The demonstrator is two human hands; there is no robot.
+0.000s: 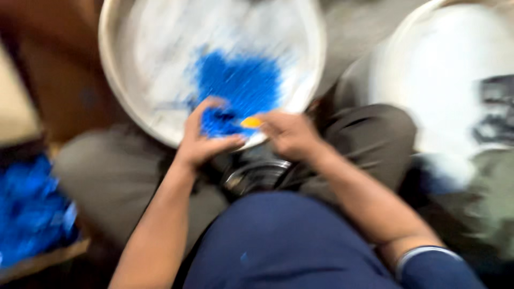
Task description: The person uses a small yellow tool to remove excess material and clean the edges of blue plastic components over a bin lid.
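Observation:
The view is blurred by motion. A wide round metal tray (128, 91) lies ahead of me with a heap of small blue pieces (238, 80) near its middle. My left hand (201, 136) rests on the tray's near rim, fingers curled around some blue pieces. My right hand (286, 134) is beside it, pinching a small yellow piece (250, 122) at the rim. The two hands almost touch.
A small round metal bowl (257, 176) sits under the hands, between my knees. A box of blue pieces (29, 211) stands at the left. A large white bag or bucket (444, 91) is at the right.

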